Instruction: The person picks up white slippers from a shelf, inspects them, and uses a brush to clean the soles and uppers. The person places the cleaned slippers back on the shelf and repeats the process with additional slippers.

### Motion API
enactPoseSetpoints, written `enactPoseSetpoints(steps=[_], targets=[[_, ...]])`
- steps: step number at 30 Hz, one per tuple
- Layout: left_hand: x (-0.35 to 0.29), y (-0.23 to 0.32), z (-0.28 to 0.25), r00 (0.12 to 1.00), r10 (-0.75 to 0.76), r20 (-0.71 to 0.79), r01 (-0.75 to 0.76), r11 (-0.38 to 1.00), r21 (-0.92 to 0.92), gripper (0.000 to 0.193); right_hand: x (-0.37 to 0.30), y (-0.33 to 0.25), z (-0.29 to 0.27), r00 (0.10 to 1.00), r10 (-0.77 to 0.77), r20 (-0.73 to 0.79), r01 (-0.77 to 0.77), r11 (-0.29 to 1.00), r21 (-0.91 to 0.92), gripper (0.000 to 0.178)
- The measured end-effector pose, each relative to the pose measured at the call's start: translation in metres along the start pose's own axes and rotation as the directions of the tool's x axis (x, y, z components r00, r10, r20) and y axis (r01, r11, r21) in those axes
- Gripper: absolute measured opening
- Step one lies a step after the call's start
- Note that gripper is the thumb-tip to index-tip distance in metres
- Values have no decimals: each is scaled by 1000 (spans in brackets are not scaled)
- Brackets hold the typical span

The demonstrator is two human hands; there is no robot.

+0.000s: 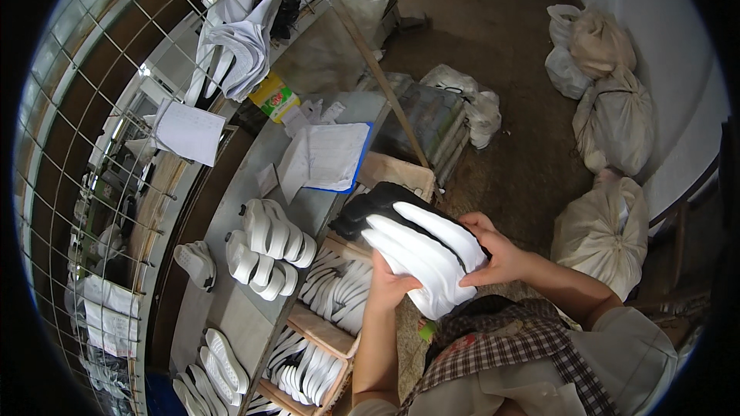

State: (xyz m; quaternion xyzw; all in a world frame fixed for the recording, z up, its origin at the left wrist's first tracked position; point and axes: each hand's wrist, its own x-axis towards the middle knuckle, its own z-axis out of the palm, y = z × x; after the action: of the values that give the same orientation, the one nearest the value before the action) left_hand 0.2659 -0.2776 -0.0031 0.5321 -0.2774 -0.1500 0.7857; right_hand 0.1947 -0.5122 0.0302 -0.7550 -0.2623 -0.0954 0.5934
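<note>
Before my body I hold a bundle of black and white shoe soles (424,258), pressed together in two rows. My left hand (391,283) grips the near left side, its thumb lying against a white sole. On the right side my right hand (493,253) wraps round the bundle. Just left of it, open bins hold rows of white and black soles (312,370), partly under the grey table (231,312). Several white soles (270,239) stand in small stacks on that table, and more white soles (223,362) lie at its near end.
A blue clipboard with papers (335,156) and a yellow container (274,98) are on the table's far part. Wire mesh (85,154) borders the left, with papers hung on it. Tied sacks (609,223) line the right wall. A slanting post (370,62) rises by the table.
</note>
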Motion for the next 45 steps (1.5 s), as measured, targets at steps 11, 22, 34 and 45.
enactPoseSetpoints(steps=[11, 22, 34, 45], targets=[[-4, 11, 3, 995, -99, 0, 99, 995, -26, 91, -1, 5, 1, 998, -38, 45, 40, 999, -34, 87], [6, -23, 16, 912, -303, -277, 183, 905, -385, 61, 28, -23, -7, 991, 53, 122, -66, 992, 106, 81], [13, -15, 20, 949, 214, 232, 138, 377, -916, 69, 5, -2, -16, 855, 518, 24, 58, -143, 988, 48], [20, -15, 12, 901, 226, 370, 268, 378, -886, 66, 3, -16, -7, 777, 625, 74, -37, -72, 997, 41]])
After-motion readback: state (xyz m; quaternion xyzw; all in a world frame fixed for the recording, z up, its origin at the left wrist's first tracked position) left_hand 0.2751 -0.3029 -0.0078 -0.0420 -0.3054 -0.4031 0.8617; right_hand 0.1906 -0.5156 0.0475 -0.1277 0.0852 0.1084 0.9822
